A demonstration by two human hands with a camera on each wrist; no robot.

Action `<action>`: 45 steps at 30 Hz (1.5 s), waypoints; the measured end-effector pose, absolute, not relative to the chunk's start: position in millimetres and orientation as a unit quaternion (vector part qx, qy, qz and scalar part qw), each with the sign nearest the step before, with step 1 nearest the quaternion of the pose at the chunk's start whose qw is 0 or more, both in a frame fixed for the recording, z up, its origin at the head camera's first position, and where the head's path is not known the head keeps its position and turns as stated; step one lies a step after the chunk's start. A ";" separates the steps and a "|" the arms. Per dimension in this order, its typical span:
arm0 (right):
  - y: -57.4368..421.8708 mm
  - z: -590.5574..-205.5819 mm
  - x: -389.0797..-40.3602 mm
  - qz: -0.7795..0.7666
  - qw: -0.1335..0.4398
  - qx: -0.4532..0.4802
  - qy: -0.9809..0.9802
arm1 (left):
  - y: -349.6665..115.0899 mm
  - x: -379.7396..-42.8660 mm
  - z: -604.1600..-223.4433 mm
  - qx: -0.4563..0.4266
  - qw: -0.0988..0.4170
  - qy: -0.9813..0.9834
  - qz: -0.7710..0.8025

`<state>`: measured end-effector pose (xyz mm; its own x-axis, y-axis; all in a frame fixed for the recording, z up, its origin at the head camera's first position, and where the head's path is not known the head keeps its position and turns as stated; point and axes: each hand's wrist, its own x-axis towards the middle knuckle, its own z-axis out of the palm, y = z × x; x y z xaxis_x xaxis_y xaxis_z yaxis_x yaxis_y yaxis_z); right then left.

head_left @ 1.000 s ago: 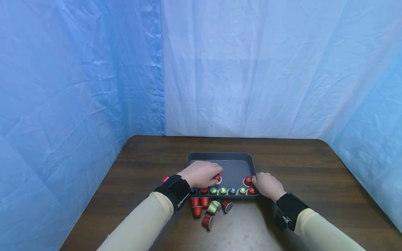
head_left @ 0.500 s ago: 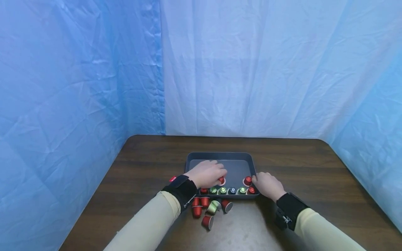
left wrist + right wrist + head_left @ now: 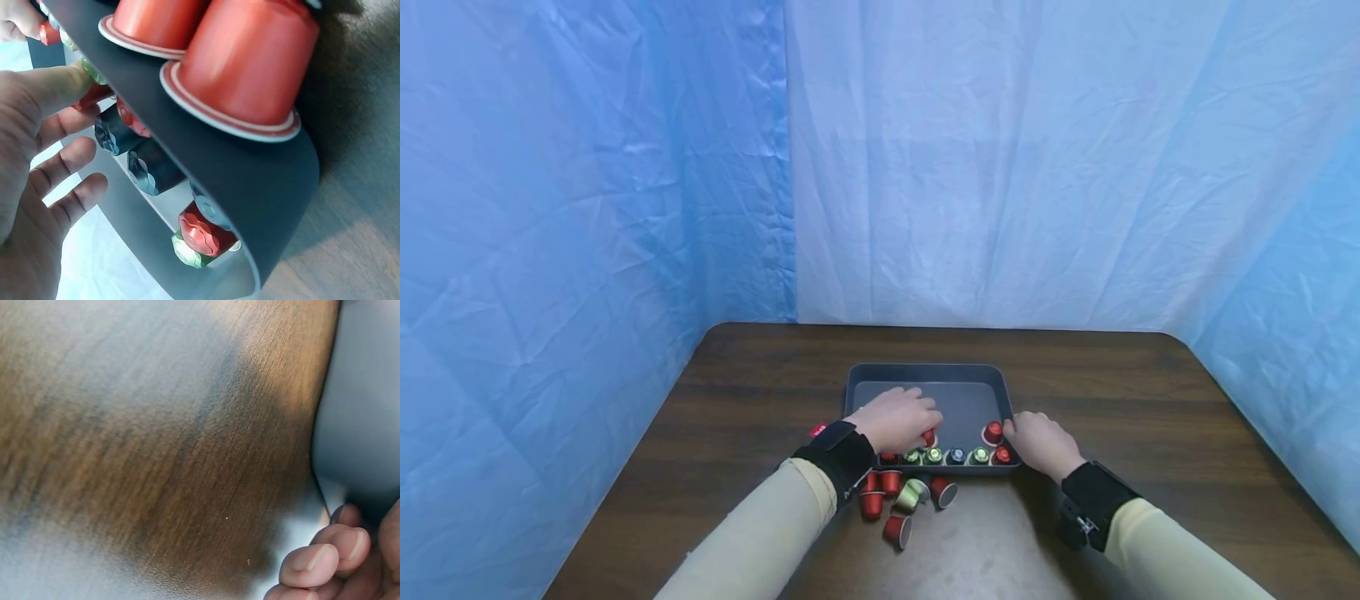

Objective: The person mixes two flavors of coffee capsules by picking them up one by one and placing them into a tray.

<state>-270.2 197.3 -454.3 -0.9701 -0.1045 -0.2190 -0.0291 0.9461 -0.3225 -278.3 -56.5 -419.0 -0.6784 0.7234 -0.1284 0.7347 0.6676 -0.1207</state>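
Note:
My left hand [image 3: 895, 419] reaches over a dark grey tray [image 3: 970, 398] and pinches a red coffee capsule [image 3: 95, 97] between thumb and forefinger, the other fingers spread loosely. Along the tray's near wall stands a row of capsules, including a blue one [image 3: 955, 456] and a green one [image 3: 979, 456]. Dark capsules [image 3: 153, 165] sit beneath my fingers in the left wrist view. Another red capsule [image 3: 992, 432] stands behind the row's right end. My right hand [image 3: 1040, 442] grips the tray's right edge, with its fingers [image 3: 309, 565] curled there.
Loose capsules lie on the brown wooden table [image 3: 1097, 392] before the tray: several red ones, such as a tipped one [image 3: 897, 531], and a green one [image 3: 910, 495]. A small red tag [image 3: 817, 430] shows beside the left wrist. Blue sheets [image 3: 970, 167] surround the table.
My left hand has moved right within the tray, bringing the red capsule along, then shifted slightly nearer. The right hand has stayed at the tray's edge.

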 end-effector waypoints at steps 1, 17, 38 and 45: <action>197.1 -454.1 -270.2 -0.160 0.117 -0.035 0.980 | -56.3 -278.3 -419.8 0.400 0.037 0.912 -0.084; 195.6 -455.2 -271.9 -0.167 0.128 -0.028 0.977 | -64.0 -274.6 -420.0 0.380 0.036 0.921 -0.077; 199.2 -456.5 -270.6 -0.164 0.121 -0.032 0.979 | -94.7 -237.9 -400.8 0.446 0.039 0.894 -0.027; 199.2 -456.3 -270.9 -0.168 0.124 -0.031 0.978 | -99.7 -226.9 -400.9 0.465 0.077 0.882 0.004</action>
